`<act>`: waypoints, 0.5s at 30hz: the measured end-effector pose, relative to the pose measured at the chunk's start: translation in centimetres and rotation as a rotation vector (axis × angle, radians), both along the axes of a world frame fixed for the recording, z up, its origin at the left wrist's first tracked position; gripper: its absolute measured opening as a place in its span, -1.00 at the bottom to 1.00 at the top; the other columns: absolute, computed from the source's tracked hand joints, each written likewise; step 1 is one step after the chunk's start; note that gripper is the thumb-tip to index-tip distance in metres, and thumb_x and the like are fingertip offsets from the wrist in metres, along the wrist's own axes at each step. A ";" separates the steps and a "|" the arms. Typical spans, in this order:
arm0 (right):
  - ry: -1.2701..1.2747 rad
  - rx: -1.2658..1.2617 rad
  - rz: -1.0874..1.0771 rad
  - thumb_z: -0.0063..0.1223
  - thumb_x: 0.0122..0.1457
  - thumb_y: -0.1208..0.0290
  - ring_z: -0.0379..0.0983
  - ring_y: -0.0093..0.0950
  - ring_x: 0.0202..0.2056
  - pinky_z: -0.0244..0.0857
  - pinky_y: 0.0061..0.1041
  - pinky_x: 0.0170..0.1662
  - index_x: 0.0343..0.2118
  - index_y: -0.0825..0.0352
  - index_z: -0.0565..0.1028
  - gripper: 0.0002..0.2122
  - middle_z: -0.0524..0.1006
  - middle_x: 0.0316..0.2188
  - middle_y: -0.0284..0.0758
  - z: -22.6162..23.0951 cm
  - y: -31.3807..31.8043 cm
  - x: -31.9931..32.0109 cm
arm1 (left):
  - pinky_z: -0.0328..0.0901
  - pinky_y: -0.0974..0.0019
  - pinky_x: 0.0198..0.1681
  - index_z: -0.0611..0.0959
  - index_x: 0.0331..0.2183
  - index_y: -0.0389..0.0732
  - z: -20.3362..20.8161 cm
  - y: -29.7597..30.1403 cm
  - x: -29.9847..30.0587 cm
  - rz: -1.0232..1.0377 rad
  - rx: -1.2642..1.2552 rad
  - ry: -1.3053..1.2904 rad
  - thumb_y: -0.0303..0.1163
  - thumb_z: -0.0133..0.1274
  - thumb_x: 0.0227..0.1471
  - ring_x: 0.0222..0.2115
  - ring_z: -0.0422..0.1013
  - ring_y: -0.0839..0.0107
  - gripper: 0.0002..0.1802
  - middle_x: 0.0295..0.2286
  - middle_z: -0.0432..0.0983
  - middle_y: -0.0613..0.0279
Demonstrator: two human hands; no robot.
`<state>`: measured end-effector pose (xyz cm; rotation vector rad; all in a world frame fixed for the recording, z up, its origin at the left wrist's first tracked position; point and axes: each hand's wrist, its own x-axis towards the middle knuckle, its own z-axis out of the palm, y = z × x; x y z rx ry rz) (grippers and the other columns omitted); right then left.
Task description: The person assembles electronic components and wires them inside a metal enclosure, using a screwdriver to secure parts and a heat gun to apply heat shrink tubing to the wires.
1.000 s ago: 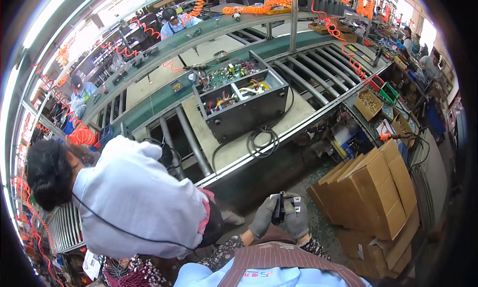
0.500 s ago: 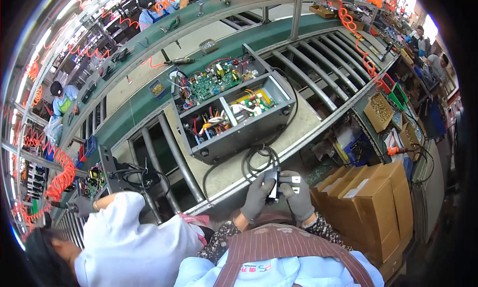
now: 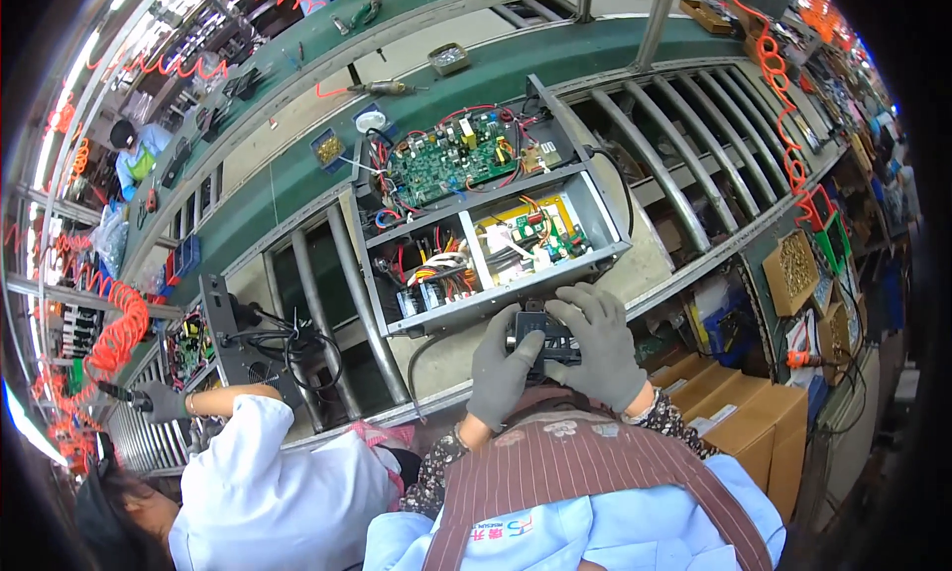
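Note:
Both my hands wear grey gloves and meet in front of the near wall of an open dark metal chassis (image 3: 436, 321). Between them is a small black box-shaped part (image 3: 533, 323), its exact kind unclear. My left hand (image 3: 503, 368) pinches it from the left, thumb across its face. My right hand (image 3: 603, 348) curls around its right side, fingers bent over the far edge. A green circuit board (image 3: 446, 165) full of components lies in the chassis's far section. Bundled coloured wires (image 3: 436, 264) and a yellow-edged board (image 3: 531, 234) fill the near compartments.
The chassis stands on a roller conveyor (image 3: 347, 274). At left, a co-worker's gloved hand (image 3: 164, 400) holds a tool by another chassis (image 3: 228, 328) with a coiled black cable. Cardboard boxes (image 3: 754, 412) stand at right, below a bin of small fasteners (image 3: 791, 274).
My hands and the black part have moved up, nearer the chassis. The part has turned, and its two pale tabs no longer show. My view has shifted slightly.

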<state>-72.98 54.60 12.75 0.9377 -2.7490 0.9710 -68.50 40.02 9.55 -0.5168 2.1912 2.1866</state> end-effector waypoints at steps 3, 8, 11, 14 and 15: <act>0.018 0.112 0.204 0.22 -0.40 0.20 0.23 -0.35 -0.13 0.05 -0.34 -0.06 -0.08 0.31 0.22 -0.29 0.33 -0.22 -0.26 0.8 0.4 -2.0 | 0.25 0.38 -0.27 0.34 -0.13 -0.41 0.8 0.9 -0.6 0.059 -0.058 -0.015 -0.31 0.06 -0.17 -0.35 0.36 0.40 -0.44 -0.36 0.42 0.00; -0.146 0.016 0.290 0.28 -0.46 0.13 0.33 -0.28 -0.27 0.14 -0.39 -0.14 0.00 0.36 0.13 -0.13 0.39 -0.34 -0.21 -0.7 0.2 -3.7 | 0.26 0.37 -0.30 0.33 -0.12 -0.42 1.0 1.6 -1.9 0.141 -0.087 -0.053 -0.31 0.05 -0.18 -0.37 0.38 0.36 -0.42 -0.37 0.43 -0.05; -0.188 -0.079 0.224 0.30 -0.48 0.17 0.33 -0.26 -0.27 0.16 -0.36 -0.17 -0.02 0.33 0.15 -0.14 0.39 -0.35 -0.22 -1.7 0.3 -4.4 | 0.27 0.36 -0.31 0.32 -0.12 -0.42 1.1 2.3 -2.6 0.147 -0.142 -0.051 -0.30 0.06 -0.19 -0.39 0.38 0.36 -0.41 -0.37 0.42 -0.05; -0.314 -0.111 0.248 0.33 -0.47 0.22 0.36 -0.28 -0.27 0.23 -0.36 -0.21 -0.04 0.31 0.17 -0.18 0.39 -0.32 -0.22 -1.9 0.7 -5.7 | 0.27 0.39 -0.38 0.33 -0.12 -0.42 1.2 2.5 -3.4 0.123 -0.153 0.017 -0.34 0.03 -0.17 -0.45 0.38 0.42 -0.45 -0.43 0.43 -0.01; -0.478 -0.191 0.219 0.33 -0.46 0.24 0.38 -0.32 -0.28 0.27 -0.40 -0.23 -0.05 0.31 0.18 -0.20 0.39 -0.31 -0.23 -1.5 0.8 -6.4 | 0.27 0.39 -0.38 0.33 -0.12 -0.42 1.7 2.5 -3.8 0.135 -0.154 0.011 -0.34 0.03 -0.17 -0.45 0.38 0.42 -0.45 -0.43 0.43 -0.01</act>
